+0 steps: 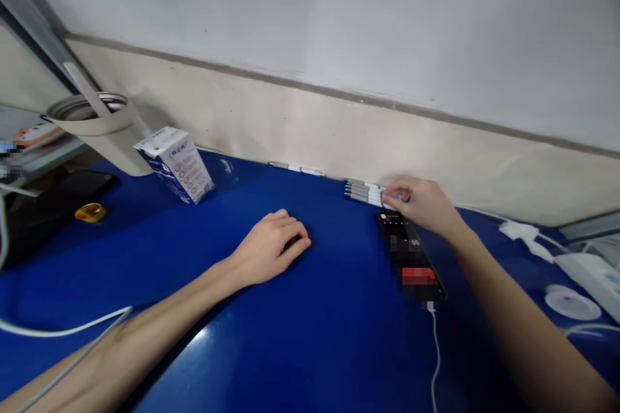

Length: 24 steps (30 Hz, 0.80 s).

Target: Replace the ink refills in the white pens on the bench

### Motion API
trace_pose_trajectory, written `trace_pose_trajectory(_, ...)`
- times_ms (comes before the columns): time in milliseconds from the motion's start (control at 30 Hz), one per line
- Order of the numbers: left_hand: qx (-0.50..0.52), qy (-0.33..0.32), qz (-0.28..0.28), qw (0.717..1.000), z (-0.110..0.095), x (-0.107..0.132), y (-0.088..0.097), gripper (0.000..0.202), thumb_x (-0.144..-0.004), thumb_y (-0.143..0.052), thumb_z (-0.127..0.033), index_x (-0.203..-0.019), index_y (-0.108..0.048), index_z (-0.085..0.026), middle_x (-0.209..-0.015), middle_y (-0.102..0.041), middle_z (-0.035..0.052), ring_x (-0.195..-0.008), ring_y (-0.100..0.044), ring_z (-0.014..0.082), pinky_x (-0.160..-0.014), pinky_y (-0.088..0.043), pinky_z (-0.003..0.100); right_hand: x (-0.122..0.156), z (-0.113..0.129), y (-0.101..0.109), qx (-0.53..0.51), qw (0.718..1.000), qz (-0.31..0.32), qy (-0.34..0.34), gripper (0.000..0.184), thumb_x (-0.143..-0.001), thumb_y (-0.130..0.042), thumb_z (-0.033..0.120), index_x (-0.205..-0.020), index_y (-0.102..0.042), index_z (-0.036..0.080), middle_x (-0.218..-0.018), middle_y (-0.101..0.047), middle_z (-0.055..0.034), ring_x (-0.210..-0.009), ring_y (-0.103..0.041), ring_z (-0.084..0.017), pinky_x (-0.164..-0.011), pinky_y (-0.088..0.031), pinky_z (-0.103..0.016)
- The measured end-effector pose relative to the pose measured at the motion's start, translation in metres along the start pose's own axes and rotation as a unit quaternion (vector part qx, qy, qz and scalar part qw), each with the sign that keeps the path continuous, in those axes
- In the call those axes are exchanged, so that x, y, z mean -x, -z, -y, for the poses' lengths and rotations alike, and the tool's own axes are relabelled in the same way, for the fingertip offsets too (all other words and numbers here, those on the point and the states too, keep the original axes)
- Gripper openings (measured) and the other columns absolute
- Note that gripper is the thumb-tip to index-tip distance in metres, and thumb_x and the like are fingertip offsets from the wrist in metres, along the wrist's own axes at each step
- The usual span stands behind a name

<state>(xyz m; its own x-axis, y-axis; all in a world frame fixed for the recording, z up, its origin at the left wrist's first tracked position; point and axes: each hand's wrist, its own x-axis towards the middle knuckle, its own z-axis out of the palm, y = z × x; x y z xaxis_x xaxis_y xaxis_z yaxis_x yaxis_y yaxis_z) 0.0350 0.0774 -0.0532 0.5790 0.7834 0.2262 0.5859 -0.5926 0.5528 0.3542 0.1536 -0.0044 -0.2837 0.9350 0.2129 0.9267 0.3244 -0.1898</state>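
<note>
Several white and grey pens (363, 194) lie side by side in a row close to the wall. My right hand (414, 201) is at their right ends, thumb and fingers pinched on a pen there; the fingers partly hide it. One more pen (296, 169) lies apart to the left, along the wall. My left hand (271, 245) rests on the blue tabletop (300, 335) with fingers loosely curved, the thumb apart from them and no object visible in it. Just below my right hand lies a phone (411, 251) with its screen lit.
A white cable (437, 361) runs from the phone toward the front edge. On the left stand a carton with a straw (181, 164) and a beige bin (109, 139), near a gold ring-shaped item (90, 212). A power strip (588, 277) and a white round item (573, 302) lie right.
</note>
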Motion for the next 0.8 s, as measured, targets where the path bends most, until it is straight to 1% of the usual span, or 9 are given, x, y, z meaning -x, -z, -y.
trace_pose_trajectory(67,-0.005,0.002,-0.005,1.000,0.001,0.000,-0.001,0.023,-0.096,-0.044,-0.033,-0.088,-0.060,-0.019,-0.083,-0.064,0.0016,-0.082,-0.051,0.0183,-0.076,-0.038,0.034,0.002,0.015,0.001,-0.013,1.000,-0.016,0.016,0.014,-0.079,-0.059,0.031,-0.078,-0.069,0.021,-0.075,-0.069,-0.0011,-0.065,-0.060,-0.016,-0.065,-0.044,-0.030)
trace_pose_trajectory(167,-0.014,0.004,-0.010,1.000,0.001,-0.001,-0.002,0.023,-0.096,-0.044,-0.033,-0.087,-0.060,-0.020,-0.082,-0.064,0.0014,-0.082,-0.051,0.0187,-0.075,-0.038,0.033,0.002,0.046,-0.005,-0.044,0.997,-0.039,0.055,0.018,-0.085,-0.055,0.031,-0.082,-0.068,0.020,-0.082,-0.069,-0.0024,-0.069,-0.060,-0.015,-0.068,-0.046,-0.029)
trace_pose_trajectory(233,-0.018,0.003,-0.014,1.000,0.001,-0.001,-0.002,0.022,-0.096,-0.044,-0.033,-0.087,-0.060,-0.020,-0.082,-0.064,0.0016,-0.082,-0.051,0.0190,-0.075,-0.038,0.034,-0.002,0.069,-0.013,-0.043,0.994,-0.026,0.100,0.019,-0.089,-0.051,0.028,-0.091,-0.067,0.020,-0.091,-0.069,-0.0037,-0.081,-0.062,-0.017,-0.076,-0.047,-0.030)
trace_pose_trajectory(333,-0.025,-0.002,-0.020,0.999,0.000,-0.001,-0.001,0.022,-0.095,-0.044,-0.033,-0.087,-0.061,-0.020,-0.082,-0.064,0.0024,-0.083,-0.052,0.0198,-0.075,-0.038,0.034,-0.017,0.101,-0.029,0.009,0.988,-0.016,0.151,0.022,-0.090,-0.050,0.025,-0.105,-0.064,0.018,-0.106,-0.067,-0.0061,-0.103,-0.059,-0.020,-0.091,-0.044,-0.033)
trace_pose_trajectory(400,-0.026,-0.006,-0.022,0.999,-0.001,0.000,0.000,0.022,-0.095,-0.044,-0.032,-0.087,-0.061,-0.020,-0.082,-0.064,0.0026,-0.083,-0.052,0.0201,-0.074,-0.038,0.034,-0.032,0.118,-0.040,0.050,0.984,0.002,0.173,0.027,-0.091,-0.047,0.022,-0.115,-0.060,0.016,-0.115,-0.063,-0.0081,-0.109,-0.055,-0.021,-0.093,-0.042,-0.032)
trace_pose_trajectory(467,-0.024,-0.010,-0.024,0.999,-0.001,0.000,0.000,0.022,-0.095,-0.044,-0.032,-0.087,-0.061,-0.020,-0.081,-0.064,0.0026,-0.082,-0.052,0.0201,-0.074,-0.038,0.034,-0.047,0.130,-0.050,0.089,0.982,0.012,0.168,0.031,-0.090,-0.047,0.019,-0.119,-0.057,0.015,-0.119,-0.061,-0.0104,-0.109,-0.054,-0.022,-0.093,-0.042,-0.034)
trace_pose_trajectory(567,-0.023,-0.014,-0.027,0.999,-0.001,0.000,0.000,0.023,-0.095,-0.044,-0.031,-0.087,-0.062,-0.020,-0.081,-0.065,0.0027,-0.082,-0.052,0.0201,-0.075,-0.039,0.034,-0.064,0.143,-0.060,0.112,0.981,0.015,0.154,0.030,-0.089,-0.048,0.016,-0.116,-0.058,0.014,-0.115,-0.061,-0.0127,-0.105,-0.055,-0.024,-0.088,-0.042,-0.035)
trace_pose_trajectory(700,-0.026,-0.023,-0.034,0.999,0.002,0.001,-0.001,0.024,-0.095,-0.043,-0.032,-0.086,-0.062,-0.020,-0.081,-0.065,0.0034,-0.083,-0.053,0.0203,-0.076,-0.039,0.034,-0.077,0.154,-0.070,0.144,0.982,0.007,0.124,0.025,-0.089,-0.048,0.018,-0.109,-0.061,0.010,-0.112,-0.060,-0.0172,-0.106,-0.052,-0.028,-0.086,-0.041,-0.038)
trace_pose_trajectory(800,-0.032,-0.029,-0.041,0.998,0.003,0.001,-0.002,0.024,-0.095,-0.043,-0.032,-0.086,-0.062,-0.019,-0.081,-0.065,0.0039,-0.082,-0.054,0.0209,-0.074,-0.039,0.034,-0.082,0.159,-0.074,0.155,0.982,0.008,0.106,0.025,-0.090,-0.045,0.018,-0.104,-0.063,0.008,-0.110,-0.059,-0.0187,-0.105,-0.052,-0.028,-0.084,-0.042,-0.037)
